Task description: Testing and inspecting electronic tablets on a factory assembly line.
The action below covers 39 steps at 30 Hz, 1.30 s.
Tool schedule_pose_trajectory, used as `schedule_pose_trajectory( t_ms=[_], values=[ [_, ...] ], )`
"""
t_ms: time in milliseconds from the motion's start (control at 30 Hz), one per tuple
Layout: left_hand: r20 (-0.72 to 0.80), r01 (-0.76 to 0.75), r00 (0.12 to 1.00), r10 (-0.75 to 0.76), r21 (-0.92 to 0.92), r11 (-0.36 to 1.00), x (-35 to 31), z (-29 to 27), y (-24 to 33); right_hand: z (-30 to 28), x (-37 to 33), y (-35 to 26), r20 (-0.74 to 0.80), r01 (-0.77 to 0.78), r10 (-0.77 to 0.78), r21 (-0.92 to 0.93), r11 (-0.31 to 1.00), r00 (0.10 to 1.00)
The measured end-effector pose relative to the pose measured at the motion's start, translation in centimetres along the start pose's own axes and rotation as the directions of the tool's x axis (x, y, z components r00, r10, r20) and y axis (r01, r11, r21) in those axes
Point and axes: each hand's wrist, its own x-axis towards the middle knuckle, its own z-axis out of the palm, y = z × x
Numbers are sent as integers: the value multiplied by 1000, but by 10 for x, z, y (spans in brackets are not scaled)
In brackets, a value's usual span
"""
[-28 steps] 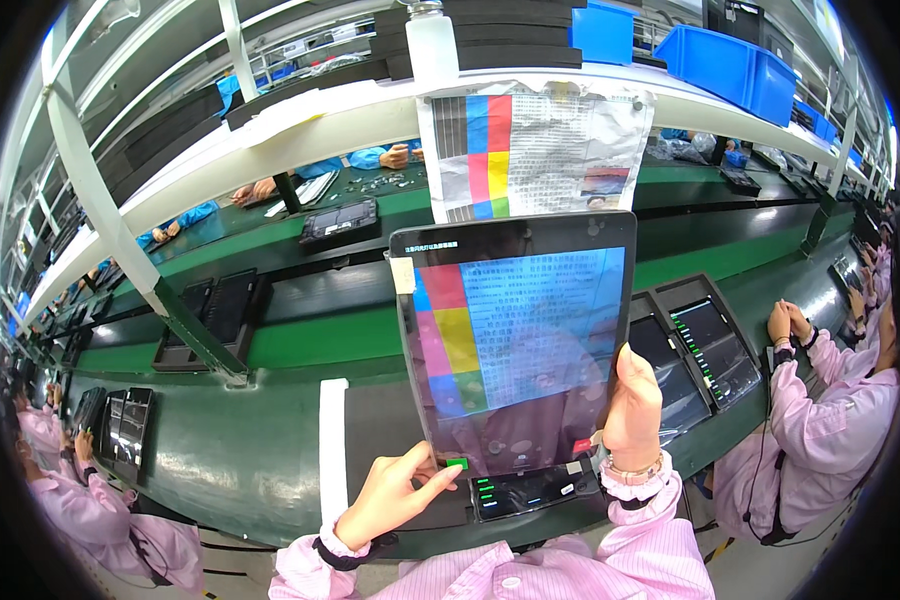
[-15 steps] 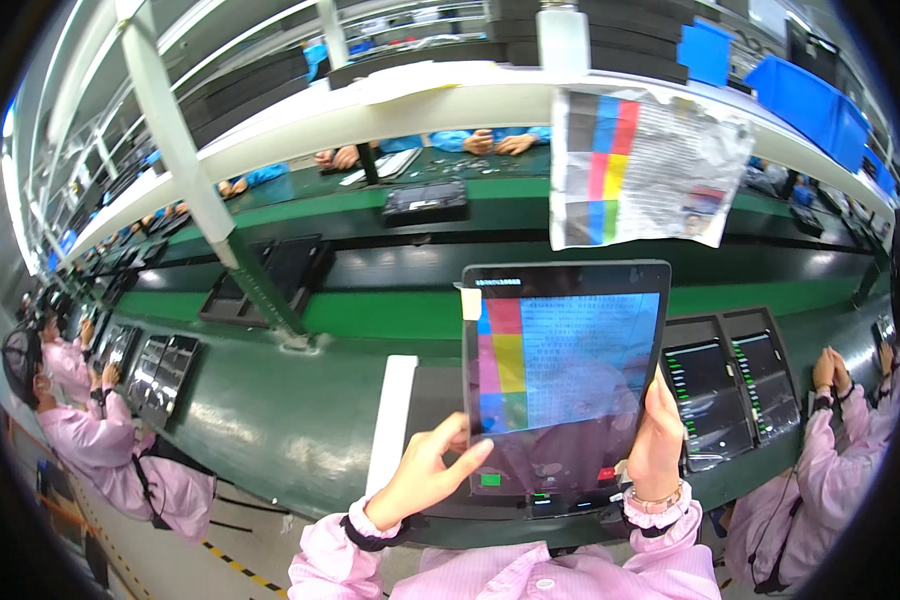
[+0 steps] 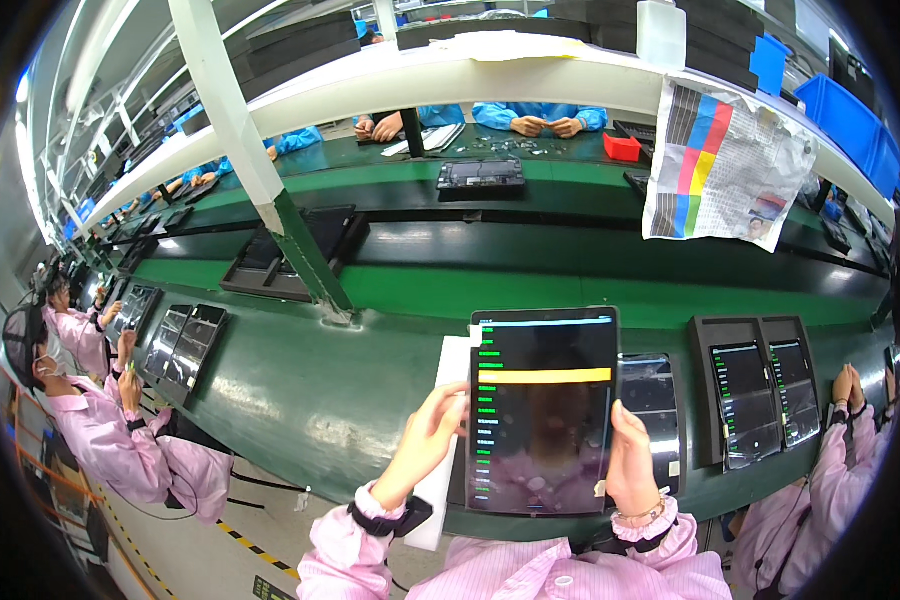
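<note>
A black tablet (image 3: 542, 440) is held upright before me, its dark screen showing a list of short green and white lines with one yellow bar across it. My right hand (image 3: 632, 462) grips its right edge, thumb at the front and the other fingers hidden behind. At the left edge, my left hand (image 3: 432, 432) has its curled fingers against the tablet's side, the tips partly hidden. Small pale stickers mark the upper left and lower right of the tablet. Behind it, another dark tablet (image 3: 652, 400) lies on the green bench (image 3: 370, 375).
A white strip (image 3: 432, 500) lies left of the tablet. At right, a dark tray (image 3: 702, 400) holds two lit tablets. A printed colour-chart sheet (image 3: 730, 165) hangs from the shelf (image 3: 370, 90). A slanted post (image 3: 305, 245) stands left. Co-workers sit at both sides and across.
The tablet's screen has gone from a camera-like picture of the colour chart to the list with a yellow bar. My left hand has moved from over the lower screen to the left edge.
</note>
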Motion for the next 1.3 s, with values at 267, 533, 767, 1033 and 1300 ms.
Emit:
schedule_pose_trajectory(
  t_ms=[267,533,767,1033,1300],
  values=[
    [85,-13,990,-109,841,541,-130,-29,-55,-6,28,48,-112,-177,164,-111,978,980],
    [-194,137,980,34,793,594,-129,-14,-31,-7,16,26,333,430,-309,-837,338,891],
    [195,-294,952,234,792,535,-80,87,-29,-12,-29,3,366,414,-200,-851,325,909],
    [315,-347,938,146,834,430,-77,125,-44,-36,-37,18,361,380,-229,-924,44,904],
    [165,-236,958,235,919,316,-122,43,-44,-17,-27,40,450,416,-87,-872,-260,889]
  ],
)
